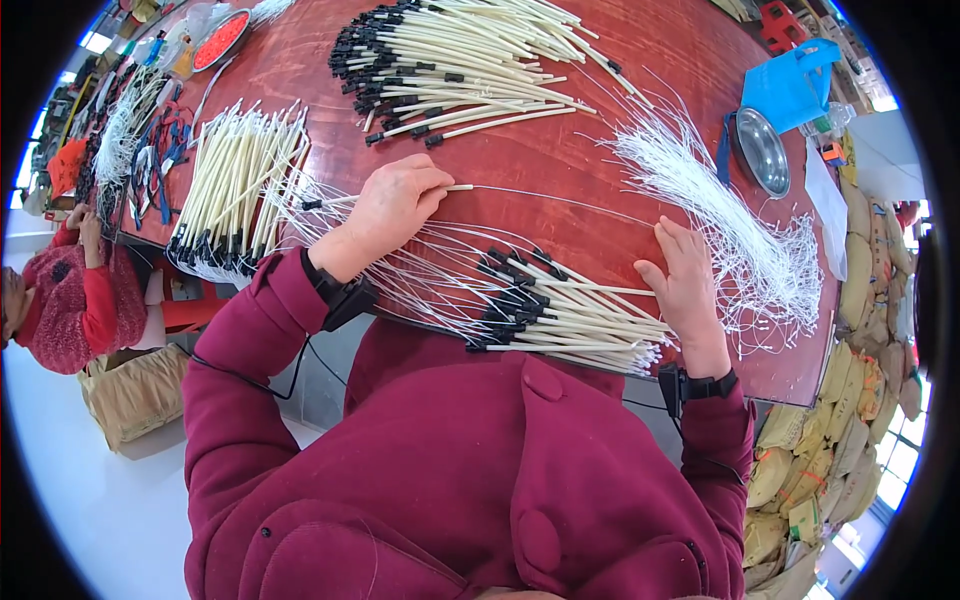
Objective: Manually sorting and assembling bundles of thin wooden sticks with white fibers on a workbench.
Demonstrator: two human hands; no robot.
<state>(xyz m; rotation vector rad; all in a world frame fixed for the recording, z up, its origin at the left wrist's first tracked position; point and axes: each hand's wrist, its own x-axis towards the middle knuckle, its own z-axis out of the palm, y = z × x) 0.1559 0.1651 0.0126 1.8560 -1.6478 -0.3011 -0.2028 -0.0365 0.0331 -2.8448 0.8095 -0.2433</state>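
Observation:
My left hand (395, 200) is closed round a thin cream tube (458, 188) with a black end piece (312, 204). From the tube's right end a fine white cord (560, 198) runs across the table to the fingertips of my right hand (685, 275). The right fingers hold the cord's far end, with the thumb standing apart from them. Between my forearms lies a pile of cream tubes (590, 310) with black ends, white cords trailing leftward from it. Right of my right hand, loose white cords (720, 210) are heaped.
A large pile of tubes (470, 75) lies at the far side of the red table (540, 160). Another bundle (235, 175) is at the left. A metal bowl (762, 152) and blue container (790, 85) stand right. Another person (85, 290) sits left; stacked sacks (860, 390) are at right.

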